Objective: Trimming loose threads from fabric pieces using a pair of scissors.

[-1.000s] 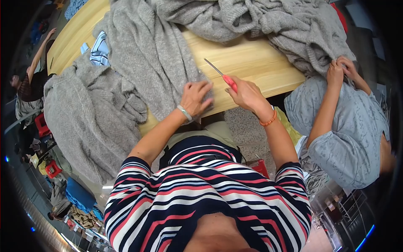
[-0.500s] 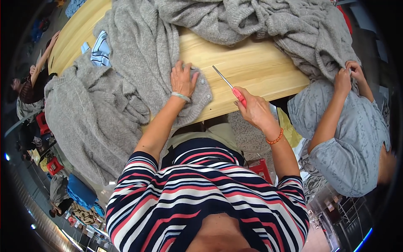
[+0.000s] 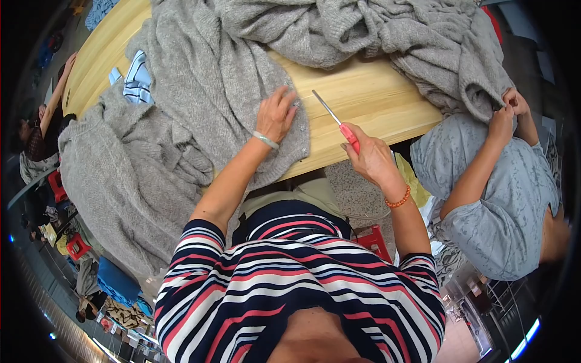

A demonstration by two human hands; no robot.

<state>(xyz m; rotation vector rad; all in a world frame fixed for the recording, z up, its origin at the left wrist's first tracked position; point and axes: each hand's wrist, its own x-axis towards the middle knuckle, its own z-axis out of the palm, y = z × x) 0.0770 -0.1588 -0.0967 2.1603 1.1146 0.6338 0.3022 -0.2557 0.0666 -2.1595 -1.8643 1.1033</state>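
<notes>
A grey knitted garment [image 3: 224,97] lies spread on the wooden table, with small shiny dots along its right edge. Over that edge is my left hand [image 3: 276,116], fingers stretched and a little apart, holding nothing; whether it touches the knit I cannot tell. My right hand [image 3: 372,158] is closed around the red handle of a screwdriver-like tool [image 3: 348,132]. Its thin metal shaft points up and left above bare wood, apart from the garment.
More grey knitwear [image 3: 321,36] is heaped along the far side. Another grey garment [image 3: 121,175] hangs off the table at left, near a blue striped cloth [image 3: 138,81]. On the right a co-worker in grey [image 3: 484,175] handles knitwear. A red stool [image 3: 373,241] stands below.
My left hand has shifted right and slightly up, and the garment's edge spreads farther up beside it. The tool in my right hand has moved slightly right.
</notes>
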